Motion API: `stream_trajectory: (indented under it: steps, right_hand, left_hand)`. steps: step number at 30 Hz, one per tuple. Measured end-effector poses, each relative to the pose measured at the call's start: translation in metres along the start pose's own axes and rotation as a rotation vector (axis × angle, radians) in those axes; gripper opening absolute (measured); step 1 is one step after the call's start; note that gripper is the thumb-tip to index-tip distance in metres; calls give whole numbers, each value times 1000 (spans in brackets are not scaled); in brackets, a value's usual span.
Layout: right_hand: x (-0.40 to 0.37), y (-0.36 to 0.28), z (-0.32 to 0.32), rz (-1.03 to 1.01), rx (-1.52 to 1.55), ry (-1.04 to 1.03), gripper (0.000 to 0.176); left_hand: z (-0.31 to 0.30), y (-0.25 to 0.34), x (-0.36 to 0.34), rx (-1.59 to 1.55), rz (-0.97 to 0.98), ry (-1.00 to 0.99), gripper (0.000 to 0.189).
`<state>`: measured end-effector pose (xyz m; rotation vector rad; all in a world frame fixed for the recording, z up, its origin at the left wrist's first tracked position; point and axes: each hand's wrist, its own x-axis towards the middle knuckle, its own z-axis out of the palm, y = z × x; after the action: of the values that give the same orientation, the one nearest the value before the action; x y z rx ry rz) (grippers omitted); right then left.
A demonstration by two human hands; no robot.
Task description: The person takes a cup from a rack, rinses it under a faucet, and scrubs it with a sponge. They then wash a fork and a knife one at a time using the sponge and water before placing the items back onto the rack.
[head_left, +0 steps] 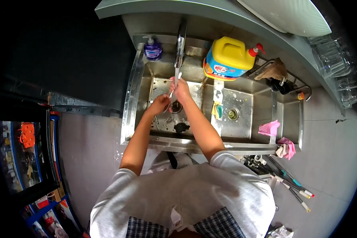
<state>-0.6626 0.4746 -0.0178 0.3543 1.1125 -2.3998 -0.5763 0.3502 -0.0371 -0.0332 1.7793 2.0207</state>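
Observation:
Beneath the chrome faucet [180,45], both my hands are together over the left basin of the steel sink [127,115]. My right hand [181,89] is closed around a slim, pale utensil [180,75], whose exact kind I cannot make out. Water appears to run from the spout beside it. Lower and to the left, my left hand [160,104] is closed with fingers pinched at the utensil's lower end. The fingertips partly hide it. On the basin floor lie a dark wad [181,127] and thin metal utensils [156,122], near the drain [176,106].
A purple soap bottle [152,49] and a large yellow detergent jug [232,55] stand behind the basins. A yellow-green sponge [217,111] rests on the divider. Pink cloths [269,127] lie at right. A grey shelf [210,10] overhangs the back; long-handled tools [285,178] lie on the floor.

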Motion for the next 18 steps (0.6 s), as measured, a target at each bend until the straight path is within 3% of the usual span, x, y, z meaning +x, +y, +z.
stream_trajectory:
  steps: [3,7,11,15,16,18]
  right_hand:
    - [-4,-1,-9,0,71,24,18]
    - [-7,16,-5,23,-63,-44,20]
    - [-16,8,-2,-24,-234,-52,18]
    - [-16,-5,-4,-5,-117,-109,21]
    - [-14,-7,-3,-11,-109,-109,20]
    - [-6,-8,-6,-66,-89,-82,18]
  left_hand:
    - [3,-29,-4,-162,-156,73,12]
    - [17,-41,9,57,143,206,28]
    - [37,-18,2,-221,38,311,36]
    - [40,-39,14,-89,83,207,40]
    - [42,-40,20,-201,25,205,38]
    - [43,-38,32,32,81,342,36]
